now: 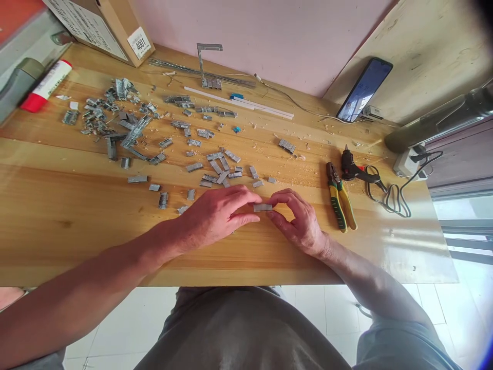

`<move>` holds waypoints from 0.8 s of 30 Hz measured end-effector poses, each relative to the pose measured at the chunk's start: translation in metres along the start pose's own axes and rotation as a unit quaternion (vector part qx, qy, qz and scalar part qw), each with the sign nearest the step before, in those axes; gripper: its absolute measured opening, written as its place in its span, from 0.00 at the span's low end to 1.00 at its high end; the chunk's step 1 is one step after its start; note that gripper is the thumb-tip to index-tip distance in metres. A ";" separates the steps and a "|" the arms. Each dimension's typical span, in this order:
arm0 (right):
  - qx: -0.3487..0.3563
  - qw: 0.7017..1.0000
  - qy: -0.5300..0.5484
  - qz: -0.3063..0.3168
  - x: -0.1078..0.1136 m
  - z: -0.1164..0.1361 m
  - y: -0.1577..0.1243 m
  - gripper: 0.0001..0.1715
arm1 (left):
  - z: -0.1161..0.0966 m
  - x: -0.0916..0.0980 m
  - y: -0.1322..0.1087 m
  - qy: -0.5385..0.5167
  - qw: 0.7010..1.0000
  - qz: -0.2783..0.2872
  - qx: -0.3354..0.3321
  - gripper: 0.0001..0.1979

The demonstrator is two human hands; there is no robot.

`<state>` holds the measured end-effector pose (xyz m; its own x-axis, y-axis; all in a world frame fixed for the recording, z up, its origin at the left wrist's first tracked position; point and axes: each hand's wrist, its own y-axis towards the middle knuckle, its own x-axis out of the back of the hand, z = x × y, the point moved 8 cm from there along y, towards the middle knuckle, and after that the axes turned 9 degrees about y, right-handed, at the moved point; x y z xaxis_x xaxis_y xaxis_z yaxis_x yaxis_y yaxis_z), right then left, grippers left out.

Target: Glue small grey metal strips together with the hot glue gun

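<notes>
A small grey metal strip of staples (262, 207) lies on the wooden table (77, 221), pinched between both hands. My left hand (215, 213) grips its left end with thumb and fingers. My right hand (298, 218) pinches its right end. Just beyond the hands lie several more loose staple strips (219, 169). A larger heap of staple strips (115, 121) is spread at the far left of the table.
Yellow-and-green pliers (341, 198) and a black glue gun (356, 169) with its cord lie to the right. A phone (364, 90) leans on the wall. A cardboard box (103, 25), white rods (246, 103) and a red-and-white tube (46, 85) sit at the back.
</notes>
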<state>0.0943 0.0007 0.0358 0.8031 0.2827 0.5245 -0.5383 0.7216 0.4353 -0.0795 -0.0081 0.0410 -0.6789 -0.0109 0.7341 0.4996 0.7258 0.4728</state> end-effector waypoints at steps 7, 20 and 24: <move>-0.008 0.999 0.033 0.039 -0.004 -0.002 -0.002 0.16 | -0.001 -0.002 0.002 -0.029 1.000 0.010 -0.003 0.09; 0.034 0.999 -0.022 -0.001 -0.009 -0.002 -0.005 0.07 | -0.004 -0.010 -0.001 0.006 1.000 0.014 -0.016 0.05; 0.014 0.999 -0.034 -0.013 -0.007 -0.006 -0.007 0.08 | 0.000 -0.009 -0.002 -0.009 1.000 -0.002 0.009 0.10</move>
<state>0.0939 -0.0023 0.0249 0.7980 0.2211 0.5607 -0.5258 0.7101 0.4683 -0.0746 -0.0096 0.0339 -0.6913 -0.0018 0.7225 0.4870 0.7376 0.4678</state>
